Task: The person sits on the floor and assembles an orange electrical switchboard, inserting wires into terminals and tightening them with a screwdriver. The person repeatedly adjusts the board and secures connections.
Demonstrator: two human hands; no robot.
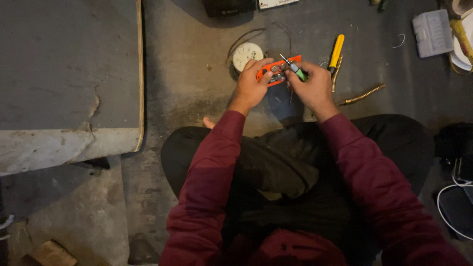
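Grey, stained concrete floor fills the frame, with the person seated cross-legged at its lower middle; the left hand (250,86) pinches the near end of a small orange plate (276,70) at upper centre, a flat bright strip carrying metal parts (too small to make out); the right hand (311,86) is closed around a green-handled screwdriver (294,68), its tip touching the plate; just beyond lies a round white disc (247,53) with wires; right of the hands, a yellow-handled tool (337,49) and a coiled brass-coloured spring (363,94); a grey board (69,64) occupies the upper left.
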